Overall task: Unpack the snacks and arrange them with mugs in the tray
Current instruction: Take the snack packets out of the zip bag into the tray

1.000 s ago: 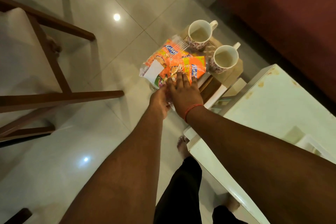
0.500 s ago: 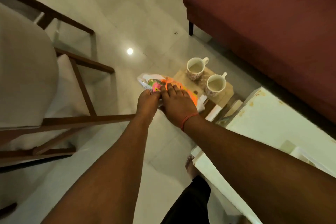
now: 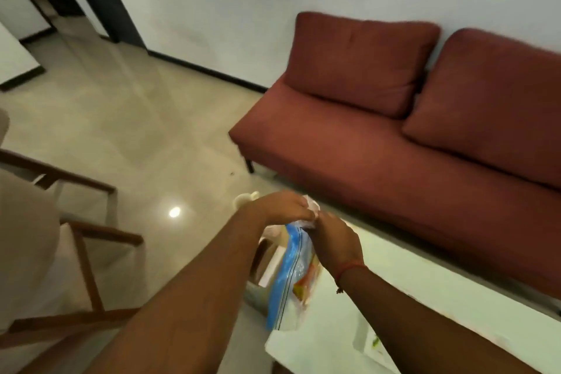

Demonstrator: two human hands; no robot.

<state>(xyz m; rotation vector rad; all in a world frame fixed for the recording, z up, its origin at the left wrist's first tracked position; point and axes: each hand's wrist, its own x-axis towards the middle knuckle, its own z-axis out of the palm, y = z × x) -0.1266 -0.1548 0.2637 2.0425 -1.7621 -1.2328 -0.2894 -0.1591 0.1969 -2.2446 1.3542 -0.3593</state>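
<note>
Now both hands, left hand (image 3: 282,206) and right hand (image 3: 334,240), fingers pinching top of snack bag (image 3: 291,279); bag hangs below.

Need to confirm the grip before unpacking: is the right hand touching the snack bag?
Touching. The head view shows the right hand pinching the top of the snack bag, which hangs below it with no visible gap.

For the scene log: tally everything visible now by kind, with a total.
Hands: 2, left hand and right hand, both gripping the bag's top
Snack bag: 1
Mug: 1, mostly hidden
Sofa: 1
Wooden chair: 1
White table: 1
Total: 7
</note>
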